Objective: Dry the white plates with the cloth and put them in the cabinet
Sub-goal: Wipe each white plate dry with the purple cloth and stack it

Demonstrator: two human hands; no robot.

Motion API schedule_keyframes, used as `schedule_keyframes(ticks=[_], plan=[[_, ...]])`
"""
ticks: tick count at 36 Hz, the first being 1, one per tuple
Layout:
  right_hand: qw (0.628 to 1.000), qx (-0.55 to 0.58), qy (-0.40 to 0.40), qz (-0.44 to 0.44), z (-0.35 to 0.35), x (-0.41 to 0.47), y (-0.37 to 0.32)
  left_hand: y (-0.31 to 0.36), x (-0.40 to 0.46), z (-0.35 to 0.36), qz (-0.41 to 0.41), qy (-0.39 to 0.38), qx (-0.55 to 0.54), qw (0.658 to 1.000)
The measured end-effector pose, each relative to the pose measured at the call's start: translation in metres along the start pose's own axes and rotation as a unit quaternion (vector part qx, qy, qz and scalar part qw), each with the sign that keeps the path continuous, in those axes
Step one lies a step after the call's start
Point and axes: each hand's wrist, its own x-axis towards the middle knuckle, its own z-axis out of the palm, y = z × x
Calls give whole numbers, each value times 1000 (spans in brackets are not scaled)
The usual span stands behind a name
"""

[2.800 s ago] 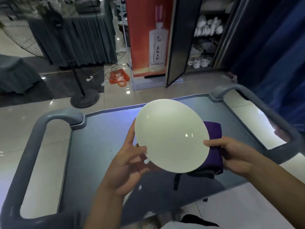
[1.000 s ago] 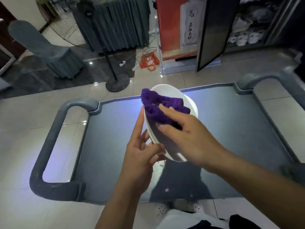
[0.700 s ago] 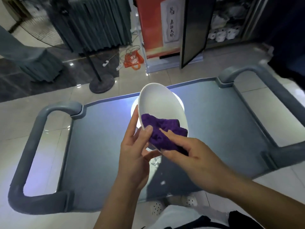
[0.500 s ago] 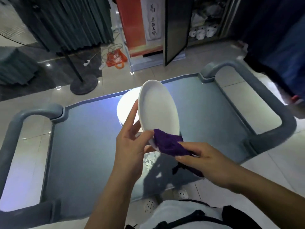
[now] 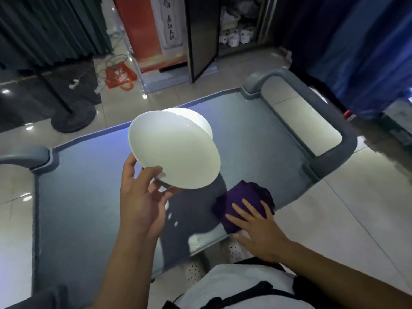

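Note:
My left hand [image 5: 142,197] holds a white plate [image 5: 176,150] by its near rim, thumb on top, tilted above the grey cart top [image 5: 89,197]. Behind it the edge of a second white plate [image 5: 200,121] shows on the cart. The purple cloth [image 5: 243,201] lies bunched near the cart's front right edge. My right hand [image 5: 256,224] rests flat on the cloth with its fingers straight. The cabinet [image 5: 236,25] stands at the back with its dark door [image 5: 200,34] open and white dishes inside.
The cart has grey loop handles at the right [image 5: 330,134] and left [image 5: 24,157]. A fan stand base [image 5: 73,117] and an orange bag [image 5: 119,76] sit on the tiled floor behind. Blue fabric [image 5: 361,52] hangs at the right. A red poster [image 5: 151,30] stands beside the cabinet.
My right hand wiped the plate with the cloth, then drew the cloth off it and down onto the cart's front right. The left hand turned the plate to face up.

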Motion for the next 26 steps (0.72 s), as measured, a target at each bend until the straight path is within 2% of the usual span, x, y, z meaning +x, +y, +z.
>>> schedule_keyframes(ticks=[2, 5, 7, 9, 11, 13, 15, 17, 19, 22, 26], plan=[[998, -62, -24, -13, 22, -2, 0, 2, 1, -5, 0, -11, -7, 1000], [998, -61, -22, 1, 18, -4, -2, 2, 0, -12, -12, -28, -16, 999], [999, 19, -24, 24, 0, -5, -6, -1, 1, -14, -25, -42, -22, 999], [984, 160, 25, 74, -20, -6, -11, -5, 1, -14, -39, -59, -26, 997], [932, 314, 116, 138, -54, -9, -20, -12, 1, -13, -54, -80, -25, 995], [837, 474, 186, 202, -90, -7, -23, -20, 0, -8, -79, -105, -28, 991], [743, 584, 193, 264, -127, -6, -17, -30, -1, -3, -108, -129, -36, 985], [687, 636, 176, 303, -156, -7, -2, -41, -4, 3, -135, -151, -46, 978], [687, 638, 133, 322, -177, -9, 16, -50, -7, 9, -162, -177, -50, 970], [710, 617, 53, 335, -200, -11, 38, -61, -9, 17, -185, -197, -40, 962], [709, 623, -9, 331, -214, -2, 68, -77, -6, 32, -206, -163, -27, 964]])
